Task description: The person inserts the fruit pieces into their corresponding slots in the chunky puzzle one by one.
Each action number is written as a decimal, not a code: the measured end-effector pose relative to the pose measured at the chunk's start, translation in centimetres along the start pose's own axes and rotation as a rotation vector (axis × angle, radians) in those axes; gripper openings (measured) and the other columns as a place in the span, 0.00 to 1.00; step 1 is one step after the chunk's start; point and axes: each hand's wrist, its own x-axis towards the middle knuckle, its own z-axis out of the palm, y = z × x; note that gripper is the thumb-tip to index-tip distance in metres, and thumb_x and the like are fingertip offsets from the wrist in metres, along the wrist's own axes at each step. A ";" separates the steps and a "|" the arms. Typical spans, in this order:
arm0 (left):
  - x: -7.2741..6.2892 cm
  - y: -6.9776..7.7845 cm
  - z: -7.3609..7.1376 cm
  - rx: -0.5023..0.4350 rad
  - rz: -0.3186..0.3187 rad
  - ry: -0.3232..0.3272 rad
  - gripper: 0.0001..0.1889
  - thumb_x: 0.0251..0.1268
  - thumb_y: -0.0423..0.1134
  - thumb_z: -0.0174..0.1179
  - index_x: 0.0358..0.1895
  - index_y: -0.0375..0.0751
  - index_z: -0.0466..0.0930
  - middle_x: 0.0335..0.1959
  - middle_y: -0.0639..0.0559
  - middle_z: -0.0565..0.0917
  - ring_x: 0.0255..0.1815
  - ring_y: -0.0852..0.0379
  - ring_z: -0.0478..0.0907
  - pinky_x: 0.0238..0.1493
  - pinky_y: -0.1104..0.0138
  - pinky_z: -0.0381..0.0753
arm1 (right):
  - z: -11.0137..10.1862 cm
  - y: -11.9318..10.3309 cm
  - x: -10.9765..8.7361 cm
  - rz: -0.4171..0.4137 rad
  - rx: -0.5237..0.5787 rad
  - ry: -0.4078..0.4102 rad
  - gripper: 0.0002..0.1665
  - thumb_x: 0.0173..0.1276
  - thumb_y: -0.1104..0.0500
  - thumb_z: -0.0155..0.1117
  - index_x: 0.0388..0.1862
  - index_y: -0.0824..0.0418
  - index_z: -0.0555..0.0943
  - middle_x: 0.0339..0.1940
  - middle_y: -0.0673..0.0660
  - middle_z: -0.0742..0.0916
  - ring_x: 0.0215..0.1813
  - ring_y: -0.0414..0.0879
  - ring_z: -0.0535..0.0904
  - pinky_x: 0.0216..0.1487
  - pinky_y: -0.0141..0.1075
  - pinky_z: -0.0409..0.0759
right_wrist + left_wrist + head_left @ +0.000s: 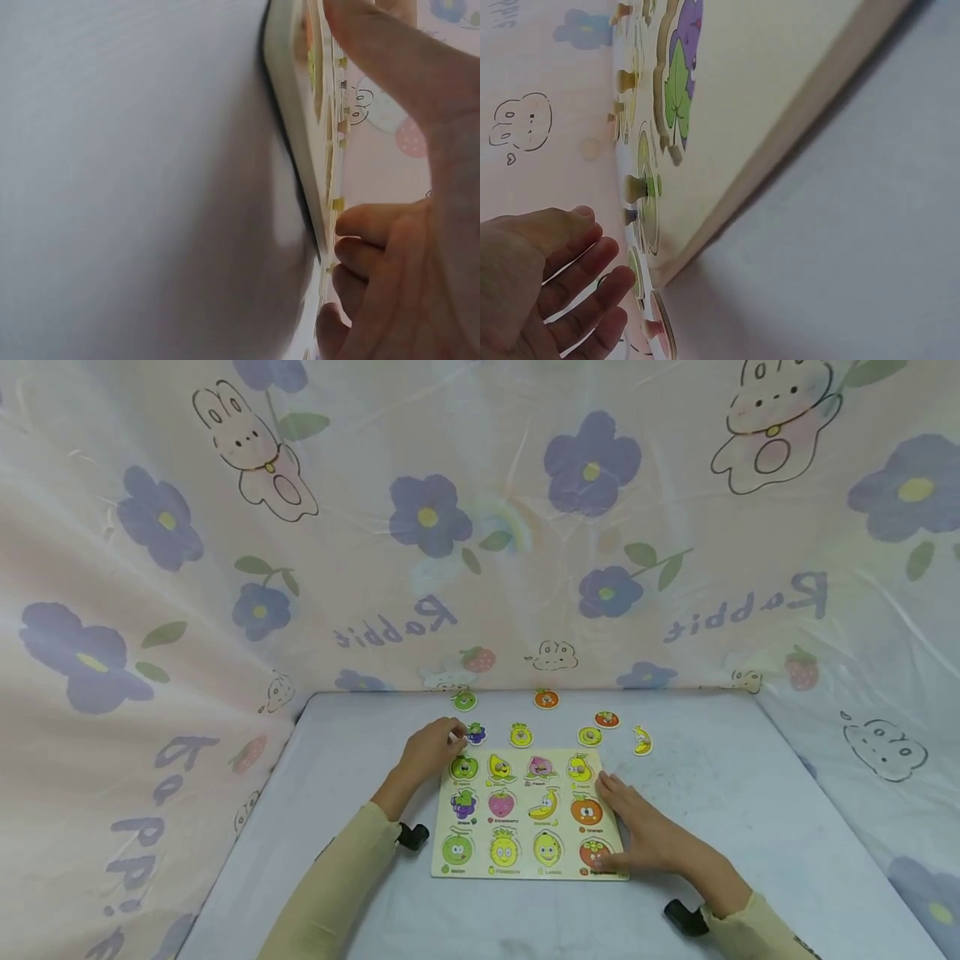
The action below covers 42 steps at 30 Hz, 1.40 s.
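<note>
A wooden fruit puzzle board (528,868) lies on the table, with knobbed pieces such as an apple (464,767), a peach (540,767) and a pear (580,768) in its far row. My left hand (431,750) hovers at the board's far left corner, its fingers loosely bent and the thumb apart. Right by those fingertips lies a grape piece (476,733). A reddish knobbed piece (662,326) shows below the fingers in the left wrist view. My right hand (648,831) rests along the board's right edge, thumb over the printed tomato, fingers stretched toward the pear.
Beyond the board lie loose pieces: a green melon (465,701), an orange (547,698), a pineapple (521,735), a round yellow fruit (590,737), a tomato (607,719) and a banana (642,740). A printed curtain (495,585) hangs behind the white table (337,735).
</note>
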 end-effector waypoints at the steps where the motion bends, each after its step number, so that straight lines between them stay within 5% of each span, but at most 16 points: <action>1: 0.2 0.1 0.0 0.006 0.001 -0.001 0.12 0.80 0.45 0.65 0.58 0.47 0.86 0.54 0.52 0.87 0.50 0.53 0.85 0.51 0.56 0.86 | 0.0 0.0 -0.1 -0.002 0.006 -0.001 0.83 0.49 0.25 0.83 0.86 0.73 0.55 0.88 0.71 0.59 0.86 0.72 0.52 0.81 0.68 0.56; 26: 3.7 0.4 1.1 0.014 0.015 -0.038 0.11 0.79 0.46 0.67 0.56 0.47 0.86 0.47 0.55 0.88 0.51 0.54 0.84 0.59 0.56 0.84 | 0.6 0.3 -0.1 0.045 0.064 -0.056 0.90 0.41 0.27 0.89 0.86 0.73 0.52 0.88 0.72 0.53 0.87 0.74 0.47 0.82 0.69 0.53; 42: 4.4 0.7 1.3 0.055 0.014 -0.044 0.08 0.78 0.44 0.68 0.51 0.45 0.88 0.39 0.55 0.86 0.40 0.57 0.81 0.48 0.59 0.83 | 0.6 0.1 -0.1 0.080 0.098 -0.068 0.90 0.40 0.29 0.90 0.88 0.71 0.51 0.89 0.70 0.52 0.87 0.73 0.45 0.82 0.69 0.52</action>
